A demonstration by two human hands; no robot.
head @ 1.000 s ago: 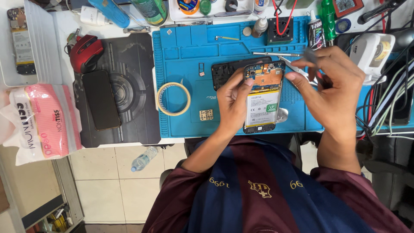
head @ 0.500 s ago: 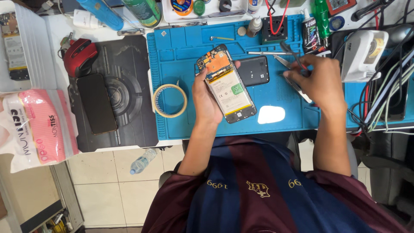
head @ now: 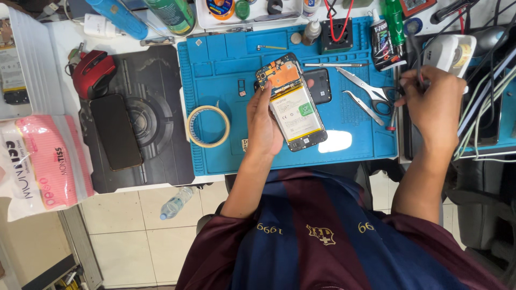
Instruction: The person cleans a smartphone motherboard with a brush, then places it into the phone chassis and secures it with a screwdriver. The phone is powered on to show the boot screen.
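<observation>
A white worktop (head: 64, 32) carries a blue repair mat (head: 226, 64) with a dark mat (head: 161, 150) just to its left. On the dark mat lies a black phone (head: 115, 131), face down or switched off, and a red mouse (head: 92, 72) sits at that mat's upper corner. A pink pack of tissues (head: 45, 161) rests at the far left edge.

Over the middle of the blue mat, the left hand (head: 263, 123) holds an opened phone (head: 291, 102) tilted, its back off so the white battery and orange board show; the fingers wrap its left edge in a firm grip. A ring of pale tape (head: 208, 126) lies flat on the mat just beside that hand. Scissors (head: 368, 91) and tweezers (head: 363, 106) lie to the right of the opened phone.

The right hand (head: 432, 104) is at the mat's right edge, its grip pinched, seemingly around a thin dark tool that is too small to make out.
</observation>
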